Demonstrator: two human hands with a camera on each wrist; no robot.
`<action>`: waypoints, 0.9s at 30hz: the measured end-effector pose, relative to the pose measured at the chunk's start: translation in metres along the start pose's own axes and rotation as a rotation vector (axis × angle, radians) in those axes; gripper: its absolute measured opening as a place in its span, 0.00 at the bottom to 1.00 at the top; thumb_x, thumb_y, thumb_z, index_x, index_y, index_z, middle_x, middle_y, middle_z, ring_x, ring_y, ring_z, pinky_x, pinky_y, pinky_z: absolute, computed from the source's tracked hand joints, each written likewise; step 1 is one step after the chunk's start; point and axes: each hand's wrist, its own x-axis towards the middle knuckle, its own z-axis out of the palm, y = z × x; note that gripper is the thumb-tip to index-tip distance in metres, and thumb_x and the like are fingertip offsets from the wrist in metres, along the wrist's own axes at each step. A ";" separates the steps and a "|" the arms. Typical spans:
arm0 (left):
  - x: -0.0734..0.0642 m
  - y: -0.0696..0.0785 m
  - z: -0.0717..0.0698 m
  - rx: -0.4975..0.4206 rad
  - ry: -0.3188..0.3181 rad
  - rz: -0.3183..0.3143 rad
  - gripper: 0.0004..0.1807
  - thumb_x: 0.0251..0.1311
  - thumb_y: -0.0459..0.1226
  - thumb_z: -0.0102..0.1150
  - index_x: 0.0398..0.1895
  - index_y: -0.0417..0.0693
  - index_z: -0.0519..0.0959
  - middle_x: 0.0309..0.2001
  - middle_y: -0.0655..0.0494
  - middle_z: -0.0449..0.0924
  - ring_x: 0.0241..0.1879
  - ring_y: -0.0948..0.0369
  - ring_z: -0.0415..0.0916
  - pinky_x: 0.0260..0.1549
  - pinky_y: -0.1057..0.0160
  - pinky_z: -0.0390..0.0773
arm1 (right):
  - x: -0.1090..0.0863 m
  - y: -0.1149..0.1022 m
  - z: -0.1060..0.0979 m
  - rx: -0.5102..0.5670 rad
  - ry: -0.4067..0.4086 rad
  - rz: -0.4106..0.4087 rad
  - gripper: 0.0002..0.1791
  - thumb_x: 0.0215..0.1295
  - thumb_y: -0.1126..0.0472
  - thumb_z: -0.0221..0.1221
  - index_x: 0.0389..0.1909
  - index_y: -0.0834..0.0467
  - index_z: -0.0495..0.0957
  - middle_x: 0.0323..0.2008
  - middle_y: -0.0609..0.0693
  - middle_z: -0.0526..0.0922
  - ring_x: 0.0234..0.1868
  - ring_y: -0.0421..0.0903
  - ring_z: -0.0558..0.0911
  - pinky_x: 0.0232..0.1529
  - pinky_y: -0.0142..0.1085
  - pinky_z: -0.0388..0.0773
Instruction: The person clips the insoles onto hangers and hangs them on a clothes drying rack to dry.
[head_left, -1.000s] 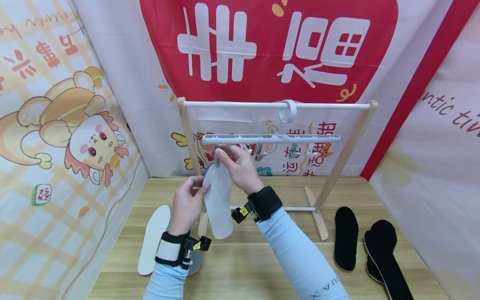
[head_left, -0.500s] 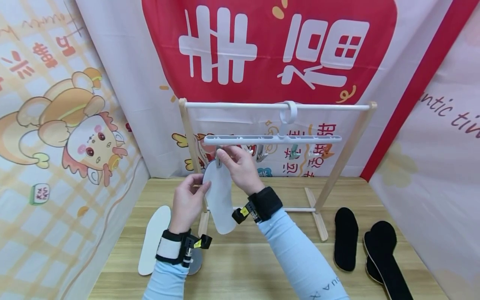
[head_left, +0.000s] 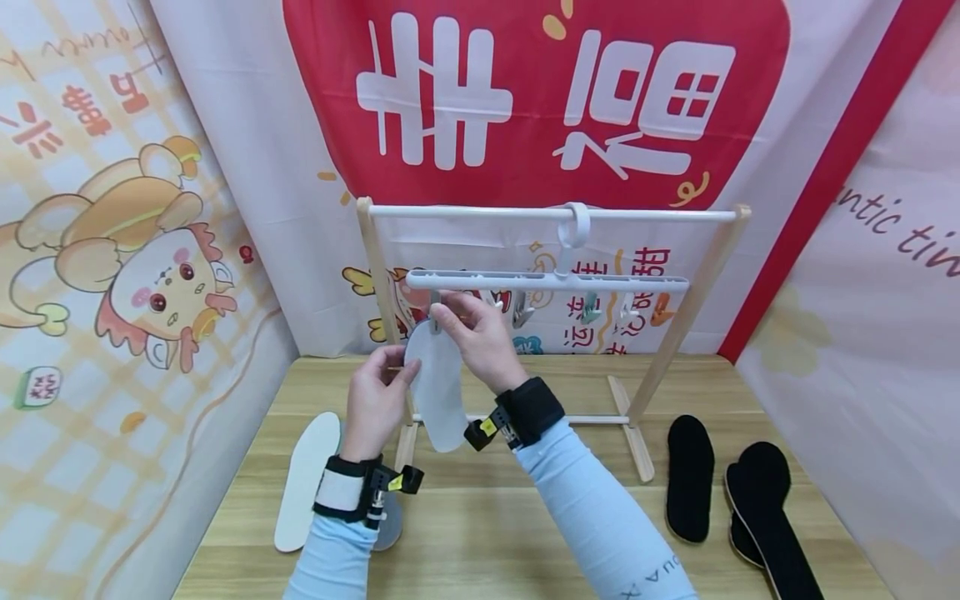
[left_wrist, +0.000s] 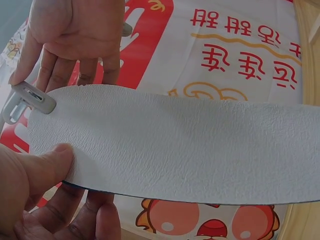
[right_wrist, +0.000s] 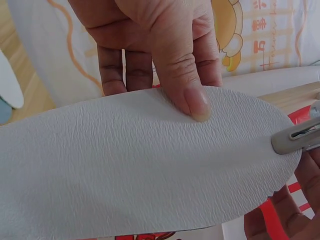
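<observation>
Insole swing: the lower end of the grey insole (head_left: 441,400) sits higher in the head view than a second ago; left grip (head_left: 377,404) and right grip (head_left: 483,337) are about where they were.
Tabletop (head_left: 555,533): carries a white insole (head_left: 307,483) at left and black insoles (head_left: 692,479) at right.
Rack (head_left: 465,213): wooden-sided, standing behind the work.
Hanger (head_left: 487,281): hooked on the rack's top bar; likely to sway if pulled.
Grey insole: below the hanger's left end, lengthwise, lower end free in the air; probably light, thin and bendy, so that free end should flop or swing. Crinkled face, likely not slippery; hard to break.
Where to hold: by the side edge near the rounded top, close enough to steady that end, clear of the clip.
Left grip: closed to the insole's thickness, thumb on the crinkled face, fingers behind, pinching the side edge.
Right grip: thumb and fingers pinching the clip (left_wrist: 37,98), little gap between them.
Clip: overlaps the insole's rounded end; its bite cannot be judged.
</observation>
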 end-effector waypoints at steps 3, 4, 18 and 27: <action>0.000 -0.002 0.000 -0.001 -0.001 -0.007 0.15 0.68 0.41 0.60 0.53 0.44 0.78 0.47 0.49 0.80 0.40 0.54 0.79 0.44 0.55 0.82 | -0.002 0.000 0.000 -0.004 0.007 0.023 0.23 0.72 0.50 0.57 0.63 0.58 0.75 0.54 0.53 0.82 0.56 0.47 0.80 0.57 0.45 0.77; 0.000 -0.003 0.000 -0.001 0.000 -0.007 0.15 0.68 0.41 0.60 0.53 0.45 0.78 0.47 0.49 0.80 0.40 0.54 0.79 0.44 0.55 0.82 | -0.002 0.000 0.000 -0.007 0.009 0.029 0.23 0.72 0.50 0.57 0.63 0.57 0.75 0.54 0.52 0.82 0.56 0.47 0.80 0.58 0.45 0.76; -0.004 -0.010 -0.005 0.025 0.028 0.010 0.15 0.68 0.43 0.60 0.53 0.46 0.78 0.48 0.50 0.80 0.40 0.55 0.79 0.43 0.54 0.82 | 0.001 0.001 0.006 -0.033 -0.018 0.047 0.22 0.74 0.55 0.56 0.63 0.60 0.74 0.57 0.55 0.81 0.59 0.49 0.78 0.58 0.45 0.76; -0.003 -0.013 -0.007 0.038 0.046 0.025 0.13 0.68 0.41 0.61 0.51 0.45 0.79 0.47 0.49 0.81 0.40 0.54 0.80 0.41 0.54 0.83 | -0.002 0.003 0.006 -0.046 -0.024 0.021 0.24 0.73 0.48 0.57 0.63 0.56 0.76 0.57 0.50 0.81 0.58 0.44 0.78 0.58 0.41 0.76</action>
